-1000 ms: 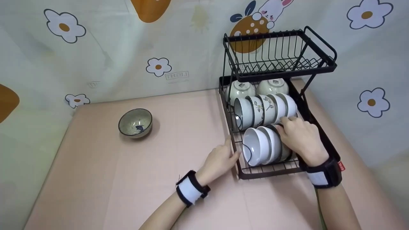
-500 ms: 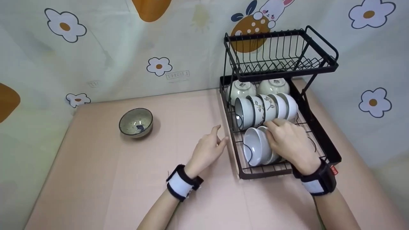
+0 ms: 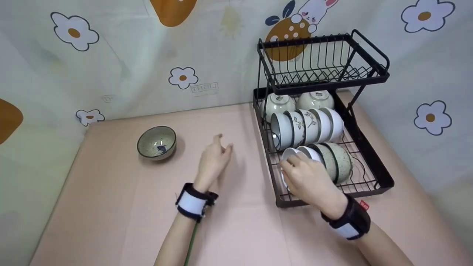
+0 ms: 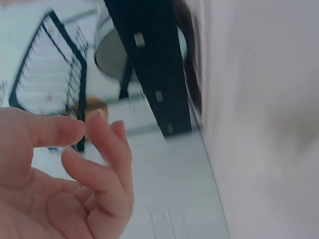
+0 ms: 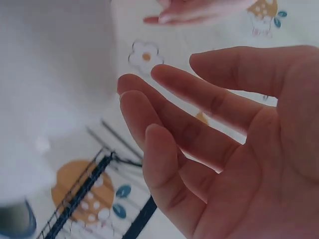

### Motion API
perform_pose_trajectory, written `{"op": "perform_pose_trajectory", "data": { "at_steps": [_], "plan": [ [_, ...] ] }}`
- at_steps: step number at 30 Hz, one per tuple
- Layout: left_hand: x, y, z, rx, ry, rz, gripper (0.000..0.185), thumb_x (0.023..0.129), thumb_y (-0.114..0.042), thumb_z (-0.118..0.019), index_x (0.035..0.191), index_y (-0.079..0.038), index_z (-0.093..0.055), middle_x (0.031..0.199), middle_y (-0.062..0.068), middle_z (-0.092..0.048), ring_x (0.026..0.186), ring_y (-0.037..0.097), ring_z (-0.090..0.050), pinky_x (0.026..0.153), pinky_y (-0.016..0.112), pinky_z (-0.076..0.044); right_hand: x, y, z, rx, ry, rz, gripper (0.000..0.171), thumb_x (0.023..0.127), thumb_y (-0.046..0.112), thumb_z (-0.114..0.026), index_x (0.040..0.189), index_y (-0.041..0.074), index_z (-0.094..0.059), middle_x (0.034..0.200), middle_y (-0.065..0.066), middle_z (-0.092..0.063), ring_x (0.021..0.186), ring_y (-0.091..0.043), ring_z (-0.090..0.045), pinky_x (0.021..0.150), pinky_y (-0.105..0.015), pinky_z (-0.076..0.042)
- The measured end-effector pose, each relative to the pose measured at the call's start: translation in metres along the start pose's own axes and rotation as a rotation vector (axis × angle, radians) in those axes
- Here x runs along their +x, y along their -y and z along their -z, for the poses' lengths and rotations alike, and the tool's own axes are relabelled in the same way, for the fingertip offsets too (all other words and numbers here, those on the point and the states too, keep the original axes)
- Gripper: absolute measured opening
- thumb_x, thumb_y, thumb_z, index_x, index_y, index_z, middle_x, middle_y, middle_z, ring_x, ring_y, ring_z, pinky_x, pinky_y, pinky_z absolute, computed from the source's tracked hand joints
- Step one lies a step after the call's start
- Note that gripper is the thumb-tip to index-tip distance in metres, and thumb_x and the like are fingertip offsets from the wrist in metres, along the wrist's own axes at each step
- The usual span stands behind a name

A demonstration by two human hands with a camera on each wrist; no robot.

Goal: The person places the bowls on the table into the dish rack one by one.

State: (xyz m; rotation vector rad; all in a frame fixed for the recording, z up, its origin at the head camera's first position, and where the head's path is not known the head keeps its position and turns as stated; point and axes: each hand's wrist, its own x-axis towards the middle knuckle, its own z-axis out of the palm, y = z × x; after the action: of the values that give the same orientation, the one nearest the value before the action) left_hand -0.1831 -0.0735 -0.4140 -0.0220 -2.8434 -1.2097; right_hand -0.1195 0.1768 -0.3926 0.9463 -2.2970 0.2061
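Right hand (image 3: 308, 177) at lower centre-right, over the front white bowl (image 3: 292, 157) in the lower tier of the dish rack (image 3: 373, 162) — fingers loose, grip unclosed, holding nothing. Left hand (image 3: 212, 162) above the counter (image 3: 111, 207) — fingers relaxed, empty. Speckled bowl (image 3: 156, 142) stands apart, centre left.

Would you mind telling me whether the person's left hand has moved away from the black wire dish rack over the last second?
Yes. The left hand has left the black wire dish rack, moving leftward over the pink table toward the speckled bowl.
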Motion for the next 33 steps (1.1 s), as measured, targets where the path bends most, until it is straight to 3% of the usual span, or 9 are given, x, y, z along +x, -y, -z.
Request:
{"op": "perform_pose_trajectory", "data": {
  "at_steps": [6,9,11,13,16,19,23,26,33],
  "plan": [
    [0.014,0.027,0.027,-0.024,-0.104,0.145,0.061,0.106,-0.02,-0.054,0.152,0.011,-0.03,0.07,0.006,-0.06,0.047,0.009,-0.043,0.041,0.019,-0.035,-0.003,0.012,-0.013,-0.04,0.019,0.051,0.02,0.071,0.007,-0.082,0.077,0.004,-0.063,0.069,-0.006,-0.058,0.061,-0.023,-0.054,0.042,-0.033,-0.048],
    [0.016,0.04,0.04,0.021,-0.16,0.207,0.066,0.106,-0.024,-0.052,0.154,0.011,-0.024,0.068,0.008,-0.058,0.044,0.013,-0.046,0.038,0.024,-0.039,-0.003,0.017,-0.016,-0.06,0.058,0.042,0.021,0.074,0.01,-0.082,0.075,0.005,-0.062,0.071,-0.006,-0.059,0.061,-0.024,-0.055,0.042,-0.035,-0.048],
    [0.017,0.048,0.048,0.067,-0.195,0.245,0.07,0.106,-0.027,-0.051,0.155,0.012,-0.02,0.073,0.014,-0.061,0.049,0.021,-0.054,0.043,0.032,-0.048,-0.004,0.019,-0.017,-0.07,0.088,0.03,0.023,0.076,0.013,-0.083,0.075,0.004,-0.062,0.072,-0.006,-0.06,0.062,-0.024,-0.056,0.043,-0.036,-0.048],
    [0.017,0.055,0.056,0.109,-0.235,0.284,0.072,0.106,-0.029,-0.05,0.154,0.015,-0.018,0.091,0.028,-0.066,0.066,0.035,-0.066,0.058,0.043,-0.057,-0.004,0.022,-0.018,-0.078,0.112,0.023,0.023,0.076,0.014,-0.082,0.074,0.003,-0.062,0.073,-0.007,-0.062,0.062,-0.024,-0.057,0.045,-0.035,-0.049],
    [0.018,0.067,0.067,0.174,-0.274,0.35,0.076,0.105,-0.029,-0.047,0.152,0.02,-0.013,0.109,0.038,-0.065,0.09,0.049,-0.068,0.077,0.056,-0.057,-0.004,0.024,-0.02,-0.091,0.129,0.016,0.026,0.075,0.015,-0.084,0.073,0.003,-0.061,0.072,-0.008,-0.063,0.062,-0.024,-0.057,0.046,-0.034,-0.049],
    [0.018,0.08,0.075,0.249,-0.302,0.425,0.078,0.104,-0.028,-0.047,0.149,0.026,-0.011,0.111,0.042,-0.063,0.098,0.054,-0.067,0.081,0.06,-0.056,-0.006,0.024,-0.021,-0.101,0.145,0.007,0.026,0.074,0.016,-0.084,0.072,0.003,-0.061,0.07,-0.008,-0.062,0.061,-0.024,-0.057,0.045,-0.035,-0.048],
    [0.018,0.097,0.084,0.297,-0.334,0.502,0.074,0.103,-0.025,-0.047,0.142,0.031,-0.019,0.108,0.043,-0.063,0.097,0.055,-0.067,0.078,0.058,-0.057,-0.006,0.025,-0.021,-0.113,0.17,0.0,0.027,0.074,0.017,-0.084,0.07,0.003,-0.062,0.068,-0.007,-0.059,0.059,-0.023,-0.056,0.043,-0.035,-0.046],
    [0.017,0.108,0.089,0.274,-0.335,0.524,0.067,0.103,-0.023,-0.045,0.135,0.033,-0.03,0.111,0.045,-0.061,0.101,0.056,-0.064,0.081,0.06,-0.055,-0.007,0.025,-0.021,-0.126,0.189,-0.003,0.027,0.074,0.019,-0.084,0.069,0.004,-0.062,0.066,-0.007,-0.059,0.06,-0.023,-0.056,0.042,-0.036,-0.045],
    [0.01,0.128,0.095,0.118,-0.316,0.5,0.049,0.1,-0.017,-0.042,0.113,0.028,-0.053,0.119,0.046,-0.054,0.105,0.06,-0.057,0.088,0.067,-0.05,-0.007,0.026,-0.021,-0.161,0.201,-0.002,0.029,0.074,0.022,-0.084,0.068,0.005,-0.062,0.066,-0.007,-0.057,0.062,-0.024,-0.056,0.043,-0.035,-0.046]
  ]
}}
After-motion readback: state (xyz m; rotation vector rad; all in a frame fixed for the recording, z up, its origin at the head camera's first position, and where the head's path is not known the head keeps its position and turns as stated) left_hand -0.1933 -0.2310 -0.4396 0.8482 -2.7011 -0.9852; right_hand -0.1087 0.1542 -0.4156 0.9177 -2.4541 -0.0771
